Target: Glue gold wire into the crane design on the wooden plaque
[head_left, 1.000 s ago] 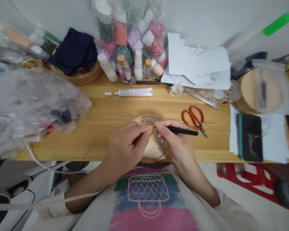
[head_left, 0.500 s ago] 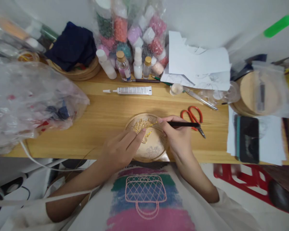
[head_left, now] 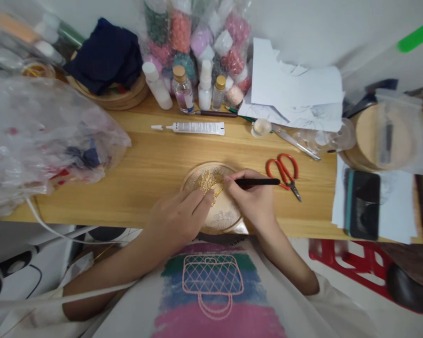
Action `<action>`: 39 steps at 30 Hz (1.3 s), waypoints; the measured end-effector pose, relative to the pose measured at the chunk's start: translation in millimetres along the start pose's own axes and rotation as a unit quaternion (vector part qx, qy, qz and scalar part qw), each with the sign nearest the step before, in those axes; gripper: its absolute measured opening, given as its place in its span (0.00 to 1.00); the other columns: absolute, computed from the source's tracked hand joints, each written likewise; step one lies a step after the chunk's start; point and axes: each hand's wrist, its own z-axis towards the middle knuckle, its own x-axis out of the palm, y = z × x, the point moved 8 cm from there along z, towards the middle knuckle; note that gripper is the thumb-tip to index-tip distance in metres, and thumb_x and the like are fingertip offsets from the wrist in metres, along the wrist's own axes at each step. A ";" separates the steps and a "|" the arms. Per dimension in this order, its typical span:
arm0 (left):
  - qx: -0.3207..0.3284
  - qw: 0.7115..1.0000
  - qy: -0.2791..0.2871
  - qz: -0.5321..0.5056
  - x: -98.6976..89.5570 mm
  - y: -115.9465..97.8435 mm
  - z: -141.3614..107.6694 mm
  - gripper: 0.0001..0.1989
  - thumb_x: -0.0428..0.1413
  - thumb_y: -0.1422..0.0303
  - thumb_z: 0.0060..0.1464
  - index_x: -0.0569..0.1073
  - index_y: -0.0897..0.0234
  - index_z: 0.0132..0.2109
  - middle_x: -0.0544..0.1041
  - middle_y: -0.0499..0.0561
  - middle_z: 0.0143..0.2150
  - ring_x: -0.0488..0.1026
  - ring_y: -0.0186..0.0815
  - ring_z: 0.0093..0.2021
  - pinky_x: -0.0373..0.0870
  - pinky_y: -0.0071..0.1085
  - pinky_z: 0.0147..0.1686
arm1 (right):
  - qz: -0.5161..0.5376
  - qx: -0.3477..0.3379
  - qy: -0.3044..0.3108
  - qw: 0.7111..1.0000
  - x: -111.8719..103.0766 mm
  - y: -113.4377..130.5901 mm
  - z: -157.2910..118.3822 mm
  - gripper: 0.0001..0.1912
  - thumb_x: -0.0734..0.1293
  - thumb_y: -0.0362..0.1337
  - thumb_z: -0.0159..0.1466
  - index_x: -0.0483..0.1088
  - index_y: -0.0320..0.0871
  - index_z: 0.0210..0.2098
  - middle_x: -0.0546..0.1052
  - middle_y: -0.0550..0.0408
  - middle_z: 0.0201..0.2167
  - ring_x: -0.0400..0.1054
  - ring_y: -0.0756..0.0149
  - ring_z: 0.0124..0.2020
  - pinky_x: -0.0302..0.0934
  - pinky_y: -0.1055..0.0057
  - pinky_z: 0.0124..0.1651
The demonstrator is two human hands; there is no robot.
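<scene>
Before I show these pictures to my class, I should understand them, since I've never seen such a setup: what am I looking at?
There is no machine here, just a person's bare hands. The view comes from one camera worn on the head, looking forward and down. The left hand rests its fingers on a round wooden-rimmed piece with gold work. The right hand holds a slim black tool beside it; the tip is hard to make out. On the wooden table lie a white tube and red-handled cutters.
</scene>
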 end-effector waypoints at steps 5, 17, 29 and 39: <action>-0.020 1.000 -0.012 0.015 4.3 5.3 -1.5 0.08 0.50 0.77 0.66 0.74 0.67 0.43 0.71 0.45 0.23 0.69 0.32 0.22 0.57 0.31 0.21 | -0.037 -0.026 0.049 0.998 1.1 -4.6 13.1 0.07 0.73 0.40 0.54 0.77 0.44 0.25 0.79 0.57 0.22 0.69 0.70 0.23 0.62 0.71 0.27; -0.048 0.995 -0.020 0.091 24.6 3.4 -2.3 0.13 0.47 0.78 0.66 0.77 0.72 0.43 0.75 0.49 0.25 0.71 0.33 0.23 0.62 0.30 0.21 | -0.041 -0.159 0.086 0.983 -9.2 15.3 48.2 0.06 0.71 0.39 0.60 0.78 0.46 0.27 0.80 0.59 0.26 0.71 0.69 0.27 0.65 0.70 0.31; -0.091 0.993 0.023 0.076 22.1 -3.9 1.5 0.10 0.50 0.77 0.65 0.77 0.70 0.44 0.73 0.49 0.23 0.70 0.35 0.23 0.61 0.33 0.22 | -0.118 -0.251 0.176 0.944 1.5 11.0 36.9 0.08 0.70 0.37 0.63 0.77 0.47 0.42 0.80 0.54 0.35 0.73 0.65 0.37 0.68 0.65 0.44; -0.063 0.996 -0.022 0.059 28.0 1.1 -3.7 0.08 0.55 0.76 0.64 0.75 0.70 0.49 0.71 0.45 0.24 0.69 0.33 0.24 0.60 0.31 0.24 | -0.196 -0.345 0.120 0.910 0.2 12.0 29.6 0.08 0.67 0.28 0.63 0.74 0.44 0.40 0.77 0.56 0.31 0.70 0.69 0.29 0.64 0.72 0.30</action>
